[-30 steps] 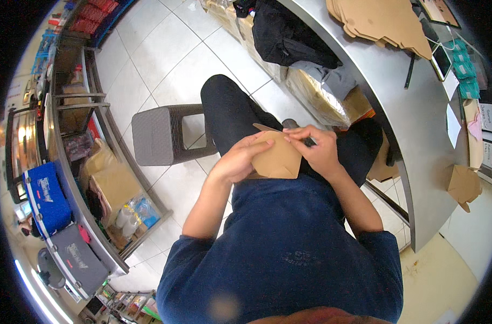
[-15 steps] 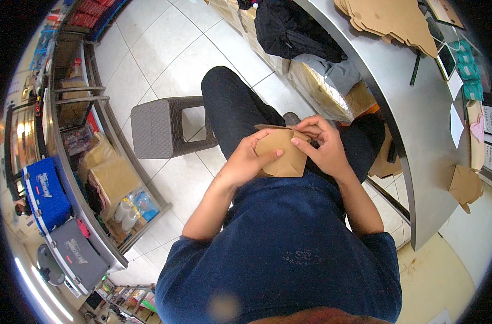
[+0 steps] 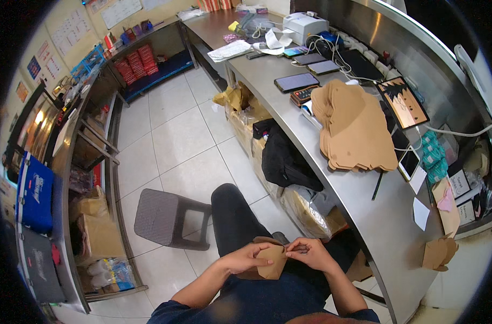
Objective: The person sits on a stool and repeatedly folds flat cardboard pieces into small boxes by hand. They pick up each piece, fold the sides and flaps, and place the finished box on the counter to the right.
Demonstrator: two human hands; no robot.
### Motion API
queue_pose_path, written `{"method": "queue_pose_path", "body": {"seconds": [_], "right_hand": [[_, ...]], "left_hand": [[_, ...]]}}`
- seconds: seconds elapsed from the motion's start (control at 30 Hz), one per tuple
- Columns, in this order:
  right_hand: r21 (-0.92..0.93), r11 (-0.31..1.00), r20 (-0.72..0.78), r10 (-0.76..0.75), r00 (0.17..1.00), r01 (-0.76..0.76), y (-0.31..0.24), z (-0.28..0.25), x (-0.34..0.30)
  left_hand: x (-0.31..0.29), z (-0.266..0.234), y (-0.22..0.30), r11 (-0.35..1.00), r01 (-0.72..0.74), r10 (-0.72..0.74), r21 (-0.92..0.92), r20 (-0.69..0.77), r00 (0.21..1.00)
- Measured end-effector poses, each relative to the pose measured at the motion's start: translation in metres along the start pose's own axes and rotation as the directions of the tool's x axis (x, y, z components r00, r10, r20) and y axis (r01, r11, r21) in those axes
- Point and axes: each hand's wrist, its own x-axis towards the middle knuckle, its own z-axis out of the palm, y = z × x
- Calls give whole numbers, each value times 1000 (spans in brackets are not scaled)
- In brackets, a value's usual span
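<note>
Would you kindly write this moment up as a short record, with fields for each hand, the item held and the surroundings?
Left hand: gripping the left side of a brown cardboard box
Right hand: fingertips at the box's upper right edge
Item held: partly folded, over the person's lap
On the metal counter: stack of flat brown cardboard, white phone, another folded box near the right end
On the floor: dark plastic stool, left of the legs

The blue case (image 3: 36,189) and the grey case (image 3: 39,267) bear pale lettering, the white labels (image 3: 459,183) bear dark words, and the wall sheets (image 3: 70,28) bear print too small to read.
</note>
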Motion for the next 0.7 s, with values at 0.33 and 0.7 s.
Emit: {"method": "queue_pose_path", "body": {"seconds": [0.33, 0.7], "right_hand": [[76, 992, 285, -121, 951, 104, 17, -6, 18], [262, 846, -340, -370, 865, 464, -20, -4, 27]], "left_hand": [[-2, -8, 4, 987, -17, -22, 159, 238, 971], [7, 8, 43, 647, -705, 753, 289, -384, 534]]}}
